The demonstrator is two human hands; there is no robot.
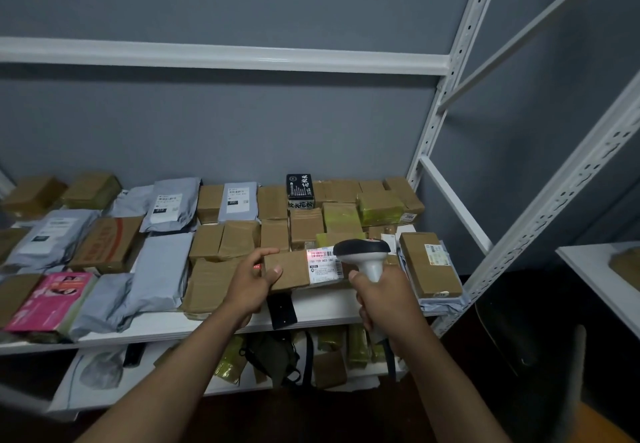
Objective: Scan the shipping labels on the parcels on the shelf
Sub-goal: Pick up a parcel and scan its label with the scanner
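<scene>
Head view shows the scan under way at the front of the shelf (332,307). The left hand (251,285) grasps a brown box (294,269) at its left end, thumb curled over the near top edge and fingers reaching along the far edge. The box's long axis runs from that grip out to the right, roughly along the shelf's front edge, and it seems tipped up slightly toward the camera, though whether it is lifted clear of the parcels under it I cannot tell.

The label (323,264) sits on the end of the box farthest from the left hand's grip, so that hand does not cover it. A red glow lies on the barcode at the label's top.

The right hand (382,298) is clenched around the handle of the scanner (363,252); the scanner's head rises above that grip and points left, nearly touching the label's right edge. From the right hand's grip, the label lies up and to the left, very near. The right hand is the nearer to the label.

My judgement: this label is being read now. Next comes another box; the box (431,262) just right of the scanner shows a label (438,254) on top, so a turn of the right wrist might suffice.
</scene>
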